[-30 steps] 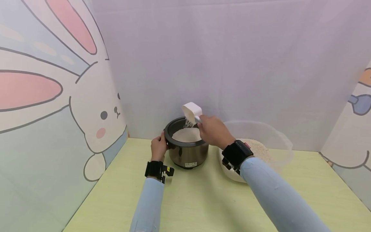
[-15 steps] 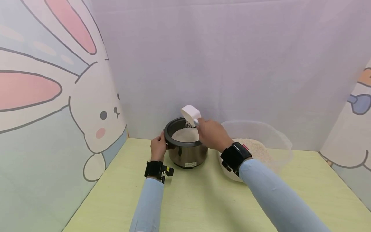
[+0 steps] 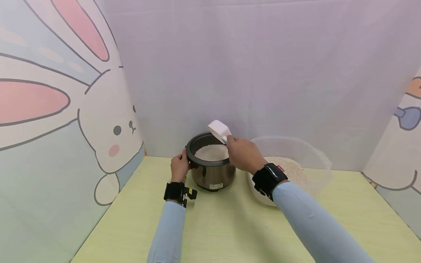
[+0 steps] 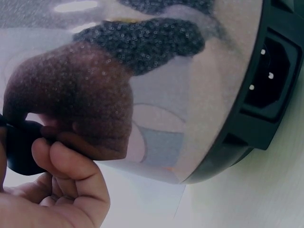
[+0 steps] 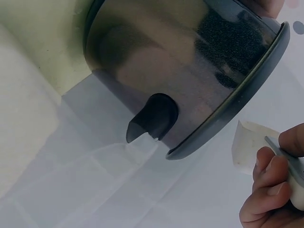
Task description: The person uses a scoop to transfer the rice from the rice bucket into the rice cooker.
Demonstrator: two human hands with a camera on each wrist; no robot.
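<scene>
A dark metallic rice cooker (image 3: pixel 213 176) stands without a lid, white rice (image 3: pixel 211 153) showing inside its black rim. My left hand (image 3: pixel 179 168) grips the cooker's left side; in the left wrist view its fingers curl at the small black side handle (image 4: pixel 23 152). Over the cooker's right rim, my right hand (image 3: pixel 245 155) holds a white rice scoop (image 3: pixel 219 129) by its handle. The scoop is tilted mouth-down toward the pot. In the right wrist view, fingers and thumb pinch the scoop handle (image 5: pixel 282 154), and the cup part (image 5: pixel 248 146) hangs beside the rim.
A translucent plastic tub (image 3: pixel 315 160) holding more rice (image 3: pixel 289 168) stands right of the cooker, partly behind the right wrist. Behind both is a pale curtain (image 3: pixel 250 65). A printed rabbit panel (image 3: pixel 108 124) borders the light green table (image 3: pixel 210 226) on the left.
Grains fell from the scoop in both earlier frames; no falling grains show now. The right hand has dipped slightly, then shifted a little right with the scoop. The left hand stays put.
</scene>
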